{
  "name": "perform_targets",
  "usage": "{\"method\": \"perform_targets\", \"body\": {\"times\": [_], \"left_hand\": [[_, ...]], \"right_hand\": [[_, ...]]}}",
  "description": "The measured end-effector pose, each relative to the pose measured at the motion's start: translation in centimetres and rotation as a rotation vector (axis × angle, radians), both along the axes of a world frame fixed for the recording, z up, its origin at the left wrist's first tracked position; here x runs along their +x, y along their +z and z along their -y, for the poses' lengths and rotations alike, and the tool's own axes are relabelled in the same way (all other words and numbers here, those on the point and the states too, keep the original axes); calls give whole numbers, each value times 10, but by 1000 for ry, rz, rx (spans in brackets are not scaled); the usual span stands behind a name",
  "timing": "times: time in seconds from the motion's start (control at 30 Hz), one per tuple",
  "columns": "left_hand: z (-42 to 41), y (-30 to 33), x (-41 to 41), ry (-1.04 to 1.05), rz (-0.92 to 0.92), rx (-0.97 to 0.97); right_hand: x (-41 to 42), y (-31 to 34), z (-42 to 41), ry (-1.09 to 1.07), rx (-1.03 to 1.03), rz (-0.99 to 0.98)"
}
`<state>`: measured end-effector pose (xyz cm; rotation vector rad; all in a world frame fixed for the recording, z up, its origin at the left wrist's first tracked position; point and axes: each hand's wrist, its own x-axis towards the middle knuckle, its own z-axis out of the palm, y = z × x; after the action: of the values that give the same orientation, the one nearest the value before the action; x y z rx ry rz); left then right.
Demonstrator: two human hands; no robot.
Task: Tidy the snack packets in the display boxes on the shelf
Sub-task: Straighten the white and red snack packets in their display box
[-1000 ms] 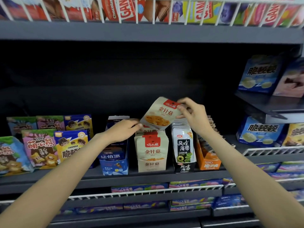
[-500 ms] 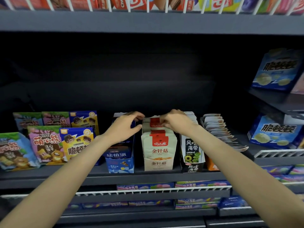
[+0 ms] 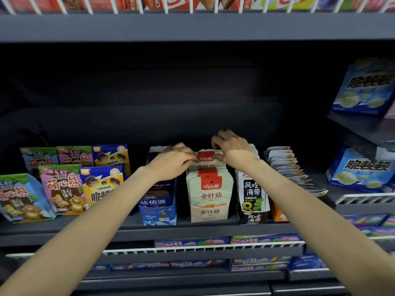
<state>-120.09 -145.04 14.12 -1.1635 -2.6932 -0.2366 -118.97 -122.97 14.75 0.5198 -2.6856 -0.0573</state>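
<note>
A beige display box (image 3: 210,213) of beige, red-topped mushroom snack packets (image 3: 210,186) stands mid-shelf. At the back of its row one packet (image 3: 205,158) stands higher than the others. My left hand (image 3: 174,162) pinches that packet's left top edge. My right hand (image 3: 232,151) pinches its right top corner from above. To the left stands a blue display box (image 3: 159,210), to the right a black seaweed box (image 3: 253,201), then an orange box (image 3: 279,214) with fanned white packets (image 3: 286,165).
Cookie bags (image 3: 62,189) stand on the shelf's left side. Blue boxes (image 3: 361,169) sit on tilted shelves at the right. The grey shelf edge (image 3: 149,231) runs below, with white wire rails (image 3: 203,247) and candy packs under it. Another stocked shelf hangs above.
The beige packet that my right hand held up tilted above the box has come down into the back of its row. Both hands now pinch its top edge.
</note>
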Motion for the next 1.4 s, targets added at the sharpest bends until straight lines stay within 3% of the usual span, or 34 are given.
{"method": "perform_targets", "body": {"times": [0.1,0.27,0.57,0.67,0.83,0.9,1.0,1.13,1.4], "left_hand": [[-5,6,-11,27,-99,-76],[-9,7,-20,59,63,56],[-6,2,-16,76,139,172],[-5,1,-11,75,143,155],[-5,0,-1,90,73,161],[-4,1,4,94,39,164],[-3,1,8,98,-15,166],[-4,4,14,107,59,150],[-6,5,22,90,293,128]], "right_hand": [[-3,-5,-5,85,-7,42],[-7,2,1,-6,49,225],[-8,4,1,-45,-92,316],[-6,-1,-13,11,-228,278],[10,-13,-32,190,-415,-60],[19,-5,-33,250,-441,58],[24,8,-25,307,-318,332],[16,11,-16,237,-124,455],[18,11,-7,193,-30,364]]}}
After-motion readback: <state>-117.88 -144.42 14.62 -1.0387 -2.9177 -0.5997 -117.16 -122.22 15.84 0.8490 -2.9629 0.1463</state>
